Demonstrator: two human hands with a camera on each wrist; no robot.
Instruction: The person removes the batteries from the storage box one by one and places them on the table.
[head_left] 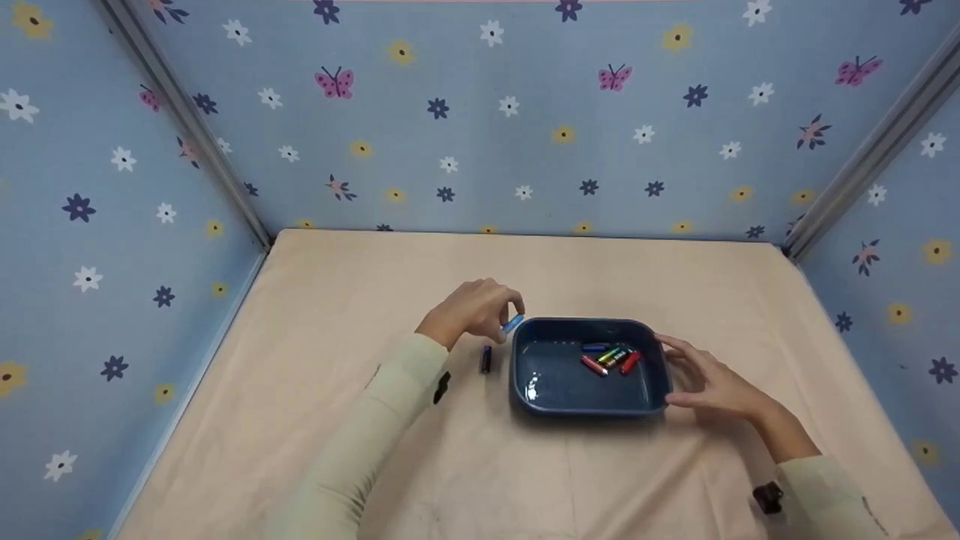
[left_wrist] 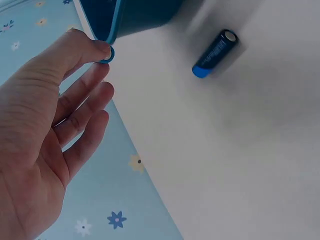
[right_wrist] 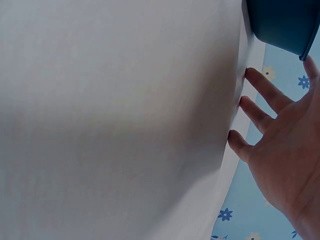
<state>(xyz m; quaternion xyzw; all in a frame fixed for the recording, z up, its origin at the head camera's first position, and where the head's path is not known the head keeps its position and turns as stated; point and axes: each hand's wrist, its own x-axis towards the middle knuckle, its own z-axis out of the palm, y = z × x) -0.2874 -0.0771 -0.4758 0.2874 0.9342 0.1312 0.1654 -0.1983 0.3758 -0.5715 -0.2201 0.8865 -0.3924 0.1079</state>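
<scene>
My left hand (head_left: 508, 311) pinches a light blue battery (head_left: 513, 324) between thumb and forefinger, just over the left rim of a dark blue tray (head_left: 585, 403). In the left wrist view the left hand (left_wrist: 97, 57) holds the light blue battery's round end (left_wrist: 107, 55) against the tray's corner (left_wrist: 135, 15). A dark blue battery (head_left: 486, 359) lies on the cloth left of the tray; the dark blue battery (left_wrist: 215, 53) is on its side. Several coloured batteries (head_left: 611, 358) lie inside the tray. My right hand (head_left: 686, 373) has its fingers spread beside the tray's right wall; the right hand (right_wrist: 280, 140) holds nothing.
A beige cloth (head_left: 420, 465) covers the table. Blue flowered walls (head_left: 525, 127) enclose it at the back and both sides, with metal posts (head_left: 195, 142) in the corners.
</scene>
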